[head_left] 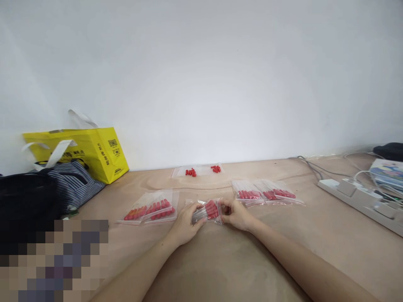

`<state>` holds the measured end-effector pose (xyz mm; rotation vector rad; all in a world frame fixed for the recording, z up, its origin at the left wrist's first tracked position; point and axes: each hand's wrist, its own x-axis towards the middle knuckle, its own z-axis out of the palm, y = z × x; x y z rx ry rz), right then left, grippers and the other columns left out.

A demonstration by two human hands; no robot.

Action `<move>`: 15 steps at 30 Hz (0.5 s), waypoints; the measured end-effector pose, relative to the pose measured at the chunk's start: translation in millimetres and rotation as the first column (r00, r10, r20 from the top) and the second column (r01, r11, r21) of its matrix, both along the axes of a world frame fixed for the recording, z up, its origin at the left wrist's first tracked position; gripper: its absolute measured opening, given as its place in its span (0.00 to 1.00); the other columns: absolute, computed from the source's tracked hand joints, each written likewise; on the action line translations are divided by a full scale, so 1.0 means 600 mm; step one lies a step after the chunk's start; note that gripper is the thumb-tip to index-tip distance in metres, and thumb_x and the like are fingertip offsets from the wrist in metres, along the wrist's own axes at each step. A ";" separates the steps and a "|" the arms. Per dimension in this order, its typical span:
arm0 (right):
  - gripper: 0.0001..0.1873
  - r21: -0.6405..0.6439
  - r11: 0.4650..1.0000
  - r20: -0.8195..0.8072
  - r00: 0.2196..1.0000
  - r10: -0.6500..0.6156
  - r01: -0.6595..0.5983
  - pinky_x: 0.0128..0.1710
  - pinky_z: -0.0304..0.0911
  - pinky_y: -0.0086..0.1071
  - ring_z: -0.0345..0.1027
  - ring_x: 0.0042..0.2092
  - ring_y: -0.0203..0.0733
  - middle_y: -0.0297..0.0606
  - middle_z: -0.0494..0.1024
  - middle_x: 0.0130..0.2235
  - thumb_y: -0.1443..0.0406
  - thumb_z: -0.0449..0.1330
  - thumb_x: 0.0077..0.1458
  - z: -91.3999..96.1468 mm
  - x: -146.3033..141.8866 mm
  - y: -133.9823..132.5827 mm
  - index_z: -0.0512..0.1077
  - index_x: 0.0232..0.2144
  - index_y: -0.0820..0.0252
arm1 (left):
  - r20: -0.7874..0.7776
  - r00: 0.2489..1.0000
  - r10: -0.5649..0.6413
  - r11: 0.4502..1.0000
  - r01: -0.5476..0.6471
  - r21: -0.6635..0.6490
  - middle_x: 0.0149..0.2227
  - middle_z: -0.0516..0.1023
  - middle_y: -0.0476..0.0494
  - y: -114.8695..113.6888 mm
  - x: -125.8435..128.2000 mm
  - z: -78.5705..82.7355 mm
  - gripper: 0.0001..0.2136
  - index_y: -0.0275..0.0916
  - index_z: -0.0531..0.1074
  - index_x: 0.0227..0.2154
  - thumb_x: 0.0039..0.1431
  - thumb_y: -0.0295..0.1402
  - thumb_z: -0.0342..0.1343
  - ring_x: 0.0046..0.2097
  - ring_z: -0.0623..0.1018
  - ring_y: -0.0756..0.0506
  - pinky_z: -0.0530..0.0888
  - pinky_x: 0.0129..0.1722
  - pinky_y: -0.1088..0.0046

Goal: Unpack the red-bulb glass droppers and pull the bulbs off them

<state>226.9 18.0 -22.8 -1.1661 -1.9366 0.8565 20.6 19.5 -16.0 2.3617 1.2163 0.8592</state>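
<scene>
Between my two hands is a clear zip bag holding several thin tools with red handles and slim metal-looking shafts. My left hand grips its left end, thumb in front and fingers behind, around the shaft side. At the right edge, near the red handles, my right hand pinches the bag. Left of my hands, overlapping zip bags with similar red-handled pieces lie on the table. More such bags lie to the right. Farther back, a flat clear bag has two clusters of red pieces.
A yellow shopping bag and a striped bag stand at the left, beside a black item. On the right are a white power strip with plugs and cables, and a printed booklet. A white wall bounds the back.
</scene>
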 end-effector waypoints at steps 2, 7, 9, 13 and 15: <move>0.20 0.016 1.000 -0.002 1.000 0.009 -0.009 0.27 0.54 0.23 0.57 0.27 0.30 0.27 0.68 0.26 0.73 0.59 0.37 0.004 -0.004 -0.003 0.70 0.37 0.59 | 0.021 1.000 0.002 0.999 -0.001 -0.036 0.41 0.72 0.44 0.001 -0.001 0.001 0.16 0.40 0.65 0.41 0.47 0.34 0.54 0.43 0.70 0.43 0.66 0.44 0.65; 0.19 -0.032 0.999 -0.054 0.998 0.014 -0.016 0.26 0.54 0.22 0.57 0.26 0.30 0.27 0.68 0.25 0.75 0.58 0.36 0.006 -0.010 -0.004 0.70 0.35 0.61 | 0.060 0.998 0.006 0.989 0.003 -0.150 0.40 0.72 0.43 -0.001 -0.003 0.009 0.19 0.39 0.65 0.42 0.44 0.34 0.56 0.43 0.71 0.43 0.67 0.43 0.65; 0.16 -0.092 0.994 -0.125 0.991 0.041 -0.053 0.26 0.55 0.23 0.58 0.26 0.30 0.26 0.68 0.24 0.74 0.59 0.35 0.005 -0.012 -0.001 0.70 0.33 0.62 | 0.066 0.998 -0.010 0.984 0.021 -0.177 0.40 0.72 0.43 -0.001 -0.003 0.010 0.20 0.39 0.65 0.43 0.44 0.34 0.57 0.43 0.71 0.43 0.67 0.44 0.65; 0.15 -0.180 0.973 -0.227 0.969 0.100 -0.142 0.26 0.56 0.23 0.60 0.26 0.30 0.27 0.70 0.25 0.74 0.61 0.32 0.006 -0.015 0.002 0.69 0.29 0.62 | 0.070 0.997 -0.021 0.986 0.033 -0.161 0.40 0.72 0.42 -0.001 -0.005 0.009 0.20 0.39 0.65 0.43 0.44 0.34 0.57 0.43 0.71 0.43 0.67 0.44 0.64; 0.16 -0.180 0.980 -0.204 0.978 0.050 -0.088 0.26 0.56 0.23 0.60 0.26 0.30 0.27 0.70 0.25 0.75 0.61 0.30 0.004 -0.016 0.002 0.69 0.28 0.63 | 0.078 0.997 -0.016 0.987 0.029 -0.161 0.40 0.72 0.42 -0.001 -0.004 0.009 0.19 0.39 0.66 0.42 0.44 0.34 0.57 0.42 0.71 0.43 0.67 0.44 0.64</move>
